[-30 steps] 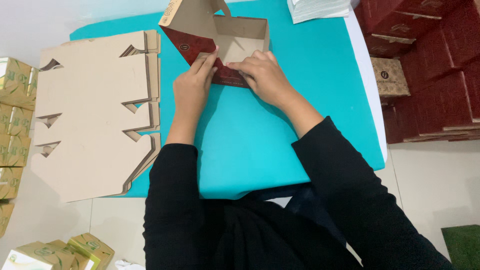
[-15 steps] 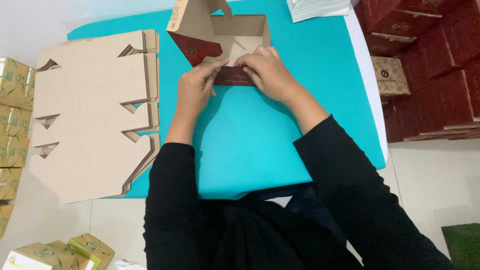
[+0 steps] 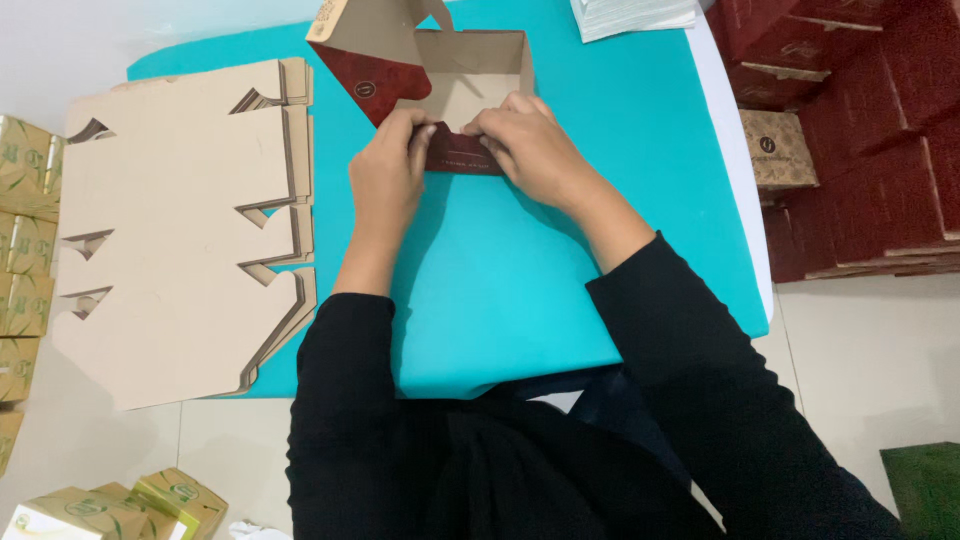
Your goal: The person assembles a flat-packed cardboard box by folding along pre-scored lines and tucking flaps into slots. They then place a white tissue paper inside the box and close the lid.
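My left hand [image 3: 385, 180] and right hand [image 3: 530, 145] pinch the dark red box [image 3: 440, 90] near wall at twelve o'clock, flat cardboard blanks [image 3: 180, 240] at nine.

Counting the table: two hands, one box, one stack

One half-folded dark red box [image 3: 440, 90] sits on the one teal table [image 3: 520, 290]; two hands on it, left hand [image 3: 388, 180] and right hand [image 3: 530, 150]; one stack of flat brown cardboard blanks [image 3: 170, 240] beside them; one white paper pile [image 3: 630, 15] at the far edge; red cartons [image 3: 860, 150] piled in numbers I cannot count; gold-green boxes [image 3: 25, 240] likewise, too many cut off.
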